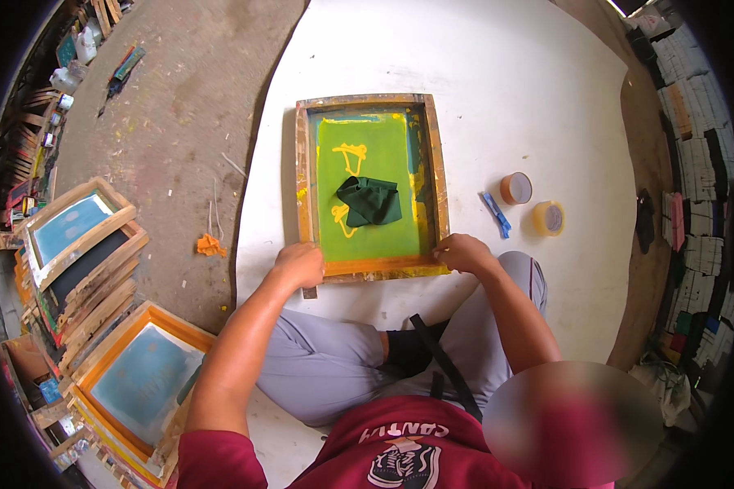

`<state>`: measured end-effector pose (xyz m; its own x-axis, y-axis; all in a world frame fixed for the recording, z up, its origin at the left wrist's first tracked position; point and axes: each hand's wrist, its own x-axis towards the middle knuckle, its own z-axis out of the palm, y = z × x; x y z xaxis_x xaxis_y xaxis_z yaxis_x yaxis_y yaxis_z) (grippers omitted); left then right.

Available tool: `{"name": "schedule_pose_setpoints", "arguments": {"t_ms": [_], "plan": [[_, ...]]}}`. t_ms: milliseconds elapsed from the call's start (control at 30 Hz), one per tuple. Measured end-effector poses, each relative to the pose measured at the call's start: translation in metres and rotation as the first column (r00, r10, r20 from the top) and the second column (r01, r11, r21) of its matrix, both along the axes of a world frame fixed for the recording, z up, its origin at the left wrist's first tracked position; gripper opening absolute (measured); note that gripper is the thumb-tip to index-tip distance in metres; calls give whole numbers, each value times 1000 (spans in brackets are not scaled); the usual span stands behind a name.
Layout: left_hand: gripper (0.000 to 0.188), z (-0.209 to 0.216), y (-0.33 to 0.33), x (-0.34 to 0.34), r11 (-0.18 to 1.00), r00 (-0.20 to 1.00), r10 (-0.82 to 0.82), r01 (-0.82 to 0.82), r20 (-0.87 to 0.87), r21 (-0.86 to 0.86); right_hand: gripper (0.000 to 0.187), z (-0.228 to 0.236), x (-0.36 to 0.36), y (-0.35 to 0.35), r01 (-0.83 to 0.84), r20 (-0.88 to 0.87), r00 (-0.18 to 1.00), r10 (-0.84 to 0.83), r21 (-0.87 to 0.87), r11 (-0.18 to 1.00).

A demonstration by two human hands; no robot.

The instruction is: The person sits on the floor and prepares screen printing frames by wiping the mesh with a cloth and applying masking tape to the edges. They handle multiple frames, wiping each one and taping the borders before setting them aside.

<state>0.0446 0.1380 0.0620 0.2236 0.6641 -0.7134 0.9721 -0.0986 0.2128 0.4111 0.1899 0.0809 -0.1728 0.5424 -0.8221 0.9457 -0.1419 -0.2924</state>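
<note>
- Where the view curves in at the left, an open brown box (26,359) stands, its contents too dim to tell.
- Beside it rise stacked wooden frames (98,306), the top one holding blue mesh; nearer the person lies a larger orange-edged wooden frame with blue mesh (143,383).
- A crumpled orange scrap (210,245) lies on the floor.
- The left hand (300,265) curls its fingers together over the near left corner of a paint-stained rectangular wooden screen frame (438,163), fingertips partly hidden.
- Inside the frame's walls, on yellow-smeared green mesh, rests a bunched dark green cloth (373,201), beyond both hands' fingers and apart from them.
- The right hand (465,253) pinches the near right corner between thumb and forefinger.
- Farther right, a slim blue cutter (496,216), a brown tape roll (516,188) and a yellowish tape roll (549,218) sit on a white sheet (563,106).
</note>
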Motion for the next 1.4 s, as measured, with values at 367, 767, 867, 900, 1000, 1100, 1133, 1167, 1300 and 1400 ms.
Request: {"name": "schedule_pose_setpoints", "arguments": {"t_ms": [367,767,867,900,1000,1100,1133,1167,1300,1400], "plan": [[58,-10,-62,-3,863,951,-280,190,130,469,54,-45,11,-64,-493,146,796,588,721,488],[23,-36,-41,-2,857,974,-224,212,-33,470,31,-67,6,-41,-390,114,828,549,821,417],[22,-31,-17,3,848,971,-235,189,32,495,24,-69,7,-18,-370,133,824,550,862,347],[22,-35,-19,7,836,968,-243,181,55,519,23,-70,4,-20,-389,159,820,550,860,330],[23,-47,-19,27,838,968,-218,119,126,532,14,-86,-11,-21,-470,221,797,562,811,348],[28,-49,-16,63,865,967,-225,144,116,481,11,-93,-33,-32,-370,138,827,546,863,343],[32,-46,-13,70,870,968,-234,166,93,463,11,-93,-44,-33,-397,157,820,550,849,349],[20,-60,-16,72,811,967,-227,119,120,573,12,-93,-56,-35,-423,177,813,554,834,355],[24,-55,-20,51,891,960,-93,-37,263,452,18,-78,-51,-32,-450,181,819,545,791,414],[27,-60,-30,27,807,956,-178,5,235,591,17,-77,-25,-31,-380,142,834,533,848,369]]}}
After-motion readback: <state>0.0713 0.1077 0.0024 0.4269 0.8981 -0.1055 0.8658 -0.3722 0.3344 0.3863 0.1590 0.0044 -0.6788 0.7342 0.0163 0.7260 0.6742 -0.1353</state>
